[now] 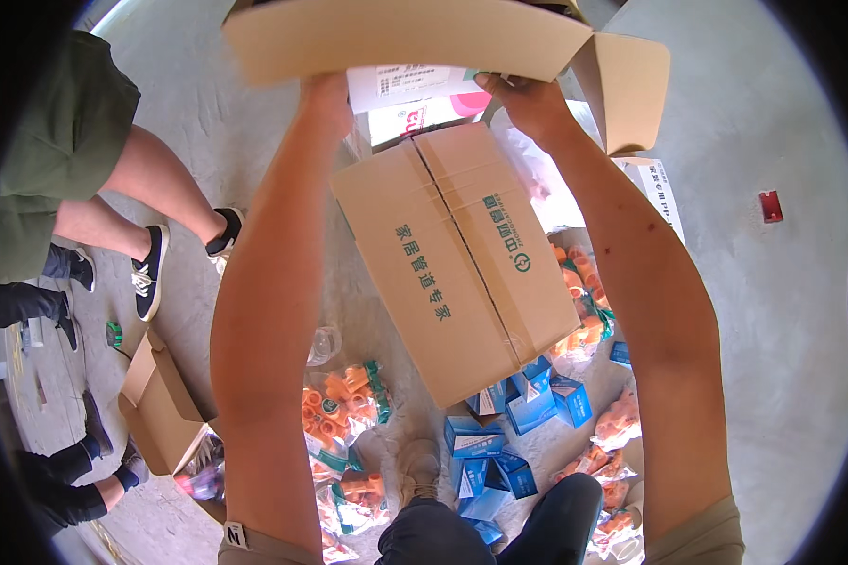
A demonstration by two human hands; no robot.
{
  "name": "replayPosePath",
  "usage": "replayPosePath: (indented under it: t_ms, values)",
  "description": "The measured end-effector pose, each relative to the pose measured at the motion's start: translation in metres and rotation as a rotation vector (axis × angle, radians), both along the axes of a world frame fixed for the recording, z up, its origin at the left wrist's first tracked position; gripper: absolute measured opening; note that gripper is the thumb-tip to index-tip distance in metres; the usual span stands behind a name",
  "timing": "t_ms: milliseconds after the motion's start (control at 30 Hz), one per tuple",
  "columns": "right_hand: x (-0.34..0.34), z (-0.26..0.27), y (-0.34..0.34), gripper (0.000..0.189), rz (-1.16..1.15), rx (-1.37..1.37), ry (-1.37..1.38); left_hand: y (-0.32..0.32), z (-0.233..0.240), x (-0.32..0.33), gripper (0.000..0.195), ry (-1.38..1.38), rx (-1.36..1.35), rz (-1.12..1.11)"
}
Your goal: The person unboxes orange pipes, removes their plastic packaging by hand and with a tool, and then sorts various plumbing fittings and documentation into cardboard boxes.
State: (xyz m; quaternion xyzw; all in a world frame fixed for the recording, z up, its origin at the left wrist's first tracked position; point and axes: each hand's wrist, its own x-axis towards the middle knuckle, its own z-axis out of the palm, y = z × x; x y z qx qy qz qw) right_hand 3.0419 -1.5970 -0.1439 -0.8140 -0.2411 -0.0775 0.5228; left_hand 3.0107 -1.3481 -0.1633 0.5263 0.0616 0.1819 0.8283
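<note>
An open cardboard carton (410, 39) with a brown flap folded out is at the top of the view. My left hand (328, 102) grips the left end of its white labelled side (410, 81); the fingers are hidden. At the other end, my right hand (526, 102) holds the same side, thumb showing under the flap. Below and between my forearms lies a taped brown carton (459, 261) with green printing. Behind it is a white and pink printed package (424, 116), partly covered.
Blue small boxes (530, 409) and bags of orange pipe fittings (346, 406) lie around my feet. More bagged orange fittings (583, 296) are at right. An open carton (162, 409) and a green tape measure (114, 333) lie at left, near other people's legs (162, 187).
</note>
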Motion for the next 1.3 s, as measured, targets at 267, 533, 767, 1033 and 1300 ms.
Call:
replayPosePath:
  t_ms: [267, 533, 767, 1033, 1300]
  values:
    - [0.014, -0.012, -0.008, 0.038, -0.134, -0.181, 0.060, 0.014, -0.002, 0.015, 0.040, 0.200, 0.228, 0.130]
    - [-0.224, -0.067, -0.078, 0.107, -0.145, -0.906, 0.191, -0.033, -0.081, -0.131, 0.033, 0.184, 0.644, 0.003]
    - [-0.298, -0.071, -0.110, 0.089, -0.236, -0.983, 0.146, -0.159, -0.077, -0.242, 0.033, -0.210, 1.456, -0.396]
    - [-0.291, -0.040, -0.111, 0.072, -0.178, -1.281, -0.083, -0.168, -0.067, -0.260, 0.036, -0.325, 1.465, -0.208]
    - [-0.256, -0.003, -0.190, 0.067, -0.335, -1.069, -0.078, -0.186, -0.056, -0.244, 0.028, -0.410, 1.679, -0.260]
